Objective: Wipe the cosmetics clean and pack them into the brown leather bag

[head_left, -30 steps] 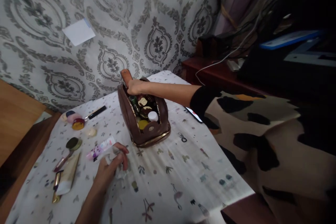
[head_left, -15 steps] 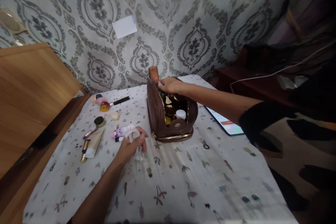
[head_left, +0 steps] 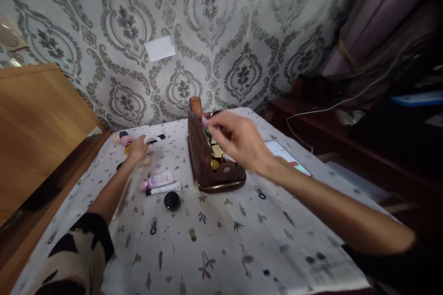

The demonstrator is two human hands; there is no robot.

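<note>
My left hand (head_left: 138,148) is at the far left of the table with a crumpled white tissue (head_left: 150,139) in its fingers. It is beside an amber jar (head_left: 128,147) and a black-handled brush (head_left: 161,137), partly covering both. Over the open brown cosmetic bag (head_left: 200,161), my right hand (head_left: 238,140) is slightly blurred, thumb and forefinger apart, with nothing visible between them. A pale purple item (head_left: 204,120) sticks up inside the bag by its fingertips. Yellowish items show in the bag's mouth; the hand hides the rest.
A pink-and-white tube (head_left: 157,180), a white tube with black cap (head_left: 164,188) and a round black compact (head_left: 172,201) lie left of the bag. A tablet (head_left: 287,156) lies to its right. A white cable (head_left: 321,109) runs along the dark red furniture at right.
My left hand has moved away and left with the tissue, uncovering the black compact. My right hand has drawn back from the bag's rim toward me; the purple item stays in the bag.
</note>
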